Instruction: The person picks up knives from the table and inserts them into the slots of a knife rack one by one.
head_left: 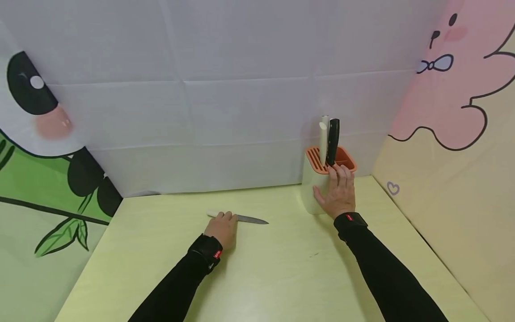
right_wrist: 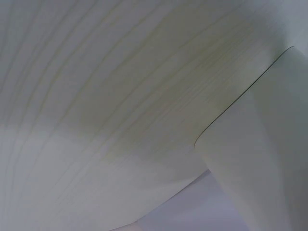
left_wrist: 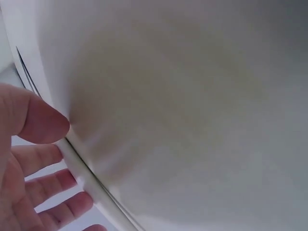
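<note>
A kitchen knife (head_left: pixel 252 219) with a white handle lies on the table, blade pointing right. My left hand (head_left: pixel 222 229) grips it where handle and blade meet. In the left wrist view, the thumb (left_wrist: pixel 45 122) crosses the knife and the fingertips meet the far side of the pale handle (left_wrist: pixel 108 202). Against the front of a white knife block (head_left: pixel 309 192) with an orange slotted top rests my right hand (head_left: pixel 339 192). Its fingers reach up over the rim, thumb spread left. The right wrist view shows the block's side (right_wrist: pixel 250 154), with the fingers out of sight.
A black-handled knife (head_left: pixel 333 141) and white-handled pieces (head_left: pixel 323 138) stand upright in the block's slots. Behind the pale wood-grain table (head_left: pixel 273 277) hangs a light cloth wall (head_left: pixel 241 112). A printed side wall (head_left: pixel 450 179) rises close on the right.
</note>
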Motion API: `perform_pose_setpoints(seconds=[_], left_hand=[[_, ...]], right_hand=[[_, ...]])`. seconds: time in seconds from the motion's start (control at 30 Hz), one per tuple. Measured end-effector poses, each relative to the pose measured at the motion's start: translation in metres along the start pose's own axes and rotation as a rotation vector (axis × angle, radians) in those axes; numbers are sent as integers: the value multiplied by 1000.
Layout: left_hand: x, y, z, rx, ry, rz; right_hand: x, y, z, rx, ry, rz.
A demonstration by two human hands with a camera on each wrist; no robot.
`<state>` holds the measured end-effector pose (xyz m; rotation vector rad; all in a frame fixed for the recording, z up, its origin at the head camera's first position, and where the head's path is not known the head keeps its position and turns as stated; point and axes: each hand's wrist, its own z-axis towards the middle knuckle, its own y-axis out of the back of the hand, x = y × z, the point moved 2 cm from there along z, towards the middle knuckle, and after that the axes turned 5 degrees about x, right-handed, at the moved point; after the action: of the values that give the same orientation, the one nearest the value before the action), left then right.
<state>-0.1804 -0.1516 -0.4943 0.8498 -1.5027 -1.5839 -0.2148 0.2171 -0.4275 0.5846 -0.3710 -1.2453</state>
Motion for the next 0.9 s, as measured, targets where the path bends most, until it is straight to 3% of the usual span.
perform_pose_setpoints(seconds=[0.2, 0.33, 0.47, 0.7, 0.9], left_hand=[[-32, 7, -2, 32, 0, 31], [-44, 5, -1, 22, -11, 24], [-48, 6, -5, 2, -1, 4], [-48, 9, -26, -48, -39, -24], [-44, 10, -39, -15, -18, -49]], right_hand=[[-1, 0, -1, 7, -6, -2], [-1, -1, -1, 6, -9, 5], [1, -1, -1, -2, -10, 16], [5, 1, -1, 10, -1, 13], [4, 2, -1, 10, -15, 19]])
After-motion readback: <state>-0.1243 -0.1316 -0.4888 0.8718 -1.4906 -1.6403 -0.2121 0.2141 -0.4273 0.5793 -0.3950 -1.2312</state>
